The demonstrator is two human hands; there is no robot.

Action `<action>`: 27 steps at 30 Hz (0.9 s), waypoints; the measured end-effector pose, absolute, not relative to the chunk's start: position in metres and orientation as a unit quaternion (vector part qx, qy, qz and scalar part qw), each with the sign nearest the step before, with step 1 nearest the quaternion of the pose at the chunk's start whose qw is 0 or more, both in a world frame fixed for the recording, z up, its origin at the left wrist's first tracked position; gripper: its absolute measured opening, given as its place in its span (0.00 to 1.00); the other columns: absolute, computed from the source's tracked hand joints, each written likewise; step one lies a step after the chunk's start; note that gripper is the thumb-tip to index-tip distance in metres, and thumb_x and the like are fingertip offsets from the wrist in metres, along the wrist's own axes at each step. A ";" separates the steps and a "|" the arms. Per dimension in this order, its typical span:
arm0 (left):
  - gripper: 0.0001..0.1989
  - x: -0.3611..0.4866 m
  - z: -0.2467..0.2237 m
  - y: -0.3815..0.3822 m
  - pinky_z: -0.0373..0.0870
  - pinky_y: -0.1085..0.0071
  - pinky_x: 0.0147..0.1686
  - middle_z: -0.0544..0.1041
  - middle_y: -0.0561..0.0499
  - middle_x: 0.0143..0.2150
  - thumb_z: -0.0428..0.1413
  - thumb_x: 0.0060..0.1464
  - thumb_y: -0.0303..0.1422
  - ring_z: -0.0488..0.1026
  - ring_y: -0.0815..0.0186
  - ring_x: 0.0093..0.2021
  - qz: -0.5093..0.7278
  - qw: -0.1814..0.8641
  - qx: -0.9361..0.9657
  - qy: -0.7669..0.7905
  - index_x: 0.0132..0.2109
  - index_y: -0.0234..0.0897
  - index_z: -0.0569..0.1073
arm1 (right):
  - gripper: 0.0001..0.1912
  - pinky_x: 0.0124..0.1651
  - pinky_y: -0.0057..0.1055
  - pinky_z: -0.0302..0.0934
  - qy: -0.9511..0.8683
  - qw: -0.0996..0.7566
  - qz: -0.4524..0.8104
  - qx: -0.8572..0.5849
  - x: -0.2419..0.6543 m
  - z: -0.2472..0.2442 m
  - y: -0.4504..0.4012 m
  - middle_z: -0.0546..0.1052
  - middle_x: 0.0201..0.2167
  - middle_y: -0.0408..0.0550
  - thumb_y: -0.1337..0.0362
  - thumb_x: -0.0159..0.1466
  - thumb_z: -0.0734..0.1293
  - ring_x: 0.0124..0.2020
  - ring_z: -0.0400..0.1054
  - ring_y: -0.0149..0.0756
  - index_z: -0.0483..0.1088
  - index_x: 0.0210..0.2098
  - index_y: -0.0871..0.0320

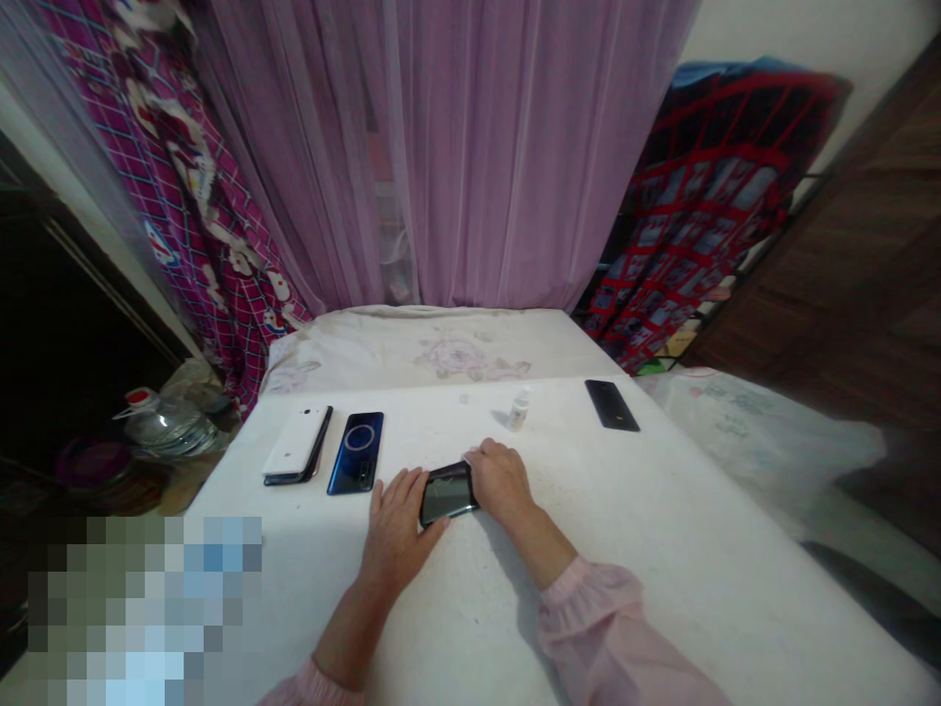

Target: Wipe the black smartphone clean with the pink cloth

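Observation:
A dark smartphone [448, 494] lies sideways on the white-covered table between my hands, its glossy face up. My left hand [397, 525] grips its left end, with the thumb along the near edge and the fingers at the far corner. At the right end, my right hand [501, 480] is closed on the phone's edge with curled fingers; its fingertips are partly hidden. Just beyond the right hand stands a small clear bottle [519, 410] with a whitish label. To the left of my left hand is a blue phone [357, 454] with a ring on its back.
A white phone [298, 441] lies on top of dark ones at the table's left. Another black phone [613, 405] rests at the far right. A small pale cap-like piece [464, 399] sits near the bottle. Purple curtains [507, 147] hang behind the table [647, 588].

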State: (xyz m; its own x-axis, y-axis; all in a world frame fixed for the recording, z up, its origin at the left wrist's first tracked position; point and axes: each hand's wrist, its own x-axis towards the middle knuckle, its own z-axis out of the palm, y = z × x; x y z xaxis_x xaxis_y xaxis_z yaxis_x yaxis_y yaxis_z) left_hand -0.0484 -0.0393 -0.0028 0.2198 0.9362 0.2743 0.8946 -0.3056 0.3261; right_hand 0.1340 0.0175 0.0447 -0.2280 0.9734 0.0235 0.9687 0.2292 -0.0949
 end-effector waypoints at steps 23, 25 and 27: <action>0.29 -0.049 -0.006 -0.040 0.46 0.44 0.63 0.67 0.40 0.62 0.54 0.57 0.39 0.60 0.51 0.64 0.219 0.051 0.779 0.585 0.63 0.37 0.61 | 0.16 0.42 0.33 0.54 -0.786 0.028 0.042 -0.616 0.147 0.052 0.024 0.73 0.40 0.50 0.64 0.68 0.56 0.43 0.67 0.38 0.76 0.42 0.51; 0.29 -0.049 -0.006 -0.040 0.46 0.44 0.63 0.67 0.40 0.62 0.54 0.57 0.39 0.60 0.51 0.63 0.218 0.051 0.779 0.585 0.63 0.37 0.61 | 0.17 0.42 0.32 0.54 -0.774 0.021 0.043 -0.631 0.155 0.053 0.024 0.74 0.41 0.50 0.64 0.68 0.56 0.43 0.68 0.38 0.76 0.44 0.49; 0.28 -0.049 -0.006 -0.039 0.47 0.44 0.63 0.67 0.40 0.62 0.54 0.57 0.39 0.60 0.50 0.63 0.216 0.049 0.779 0.587 0.63 0.37 0.61 | 0.17 0.42 0.32 0.54 -0.763 0.019 0.041 -0.645 0.161 0.053 0.025 0.74 0.41 0.50 0.64 0.68 0.55 0.44 0.68 0.37 0.75 0.45 0.48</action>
State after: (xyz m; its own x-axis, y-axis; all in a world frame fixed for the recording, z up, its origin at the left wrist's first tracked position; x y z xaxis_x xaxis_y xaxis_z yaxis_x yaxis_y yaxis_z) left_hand -0.0492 -0.0394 -0.0058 0.2169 0.9353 0.2797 0.8931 -0.3058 0.3299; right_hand 0.1614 0.0247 0.0529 -0.1672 0.9856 -0.0241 0.9825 0.1645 -0.0873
